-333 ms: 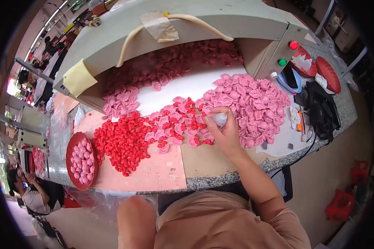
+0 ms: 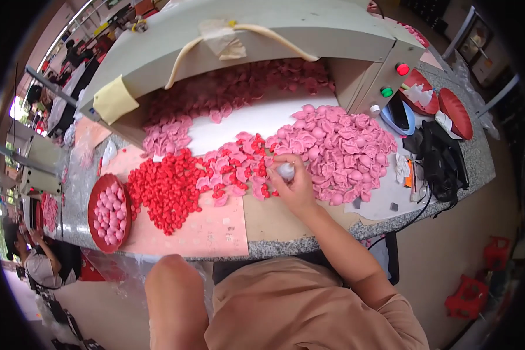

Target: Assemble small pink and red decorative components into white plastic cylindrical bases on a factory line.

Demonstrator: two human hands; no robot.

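My right hand (image 2: 298,189) is closed around a small translucent whitish squeeze bottle (image 2: 286,171). It hovers over the right end of a spread of pink petal-shaped pieces with small red pieces (image 2: 237,169) on and among them. Just right of the hand lies a big heap of pink petal-shaped pieces (image 2: 350,151), some with round balls in them. Left of the spread is a pile of small glossy red pieces (image 2: 166,189). My left hand is out of view; a bare limb shows at the lower edge. The bottle's tip is too small to make out.
A grey box-shaped machine (image 2: 286,35) stands behind, with more pink pieces inside its opening. A red basket (image 2: 93,219) of pink balls sits at the left. A blue tray (image 2: 407,129) with a phone, a black bag (image 2: 443,160) and red dishes (image 2: 456,111) lie right.
The view has shifted slightly, so most things sit a little further left in it. My right hand still grips the bottle, near the right end of the spread.
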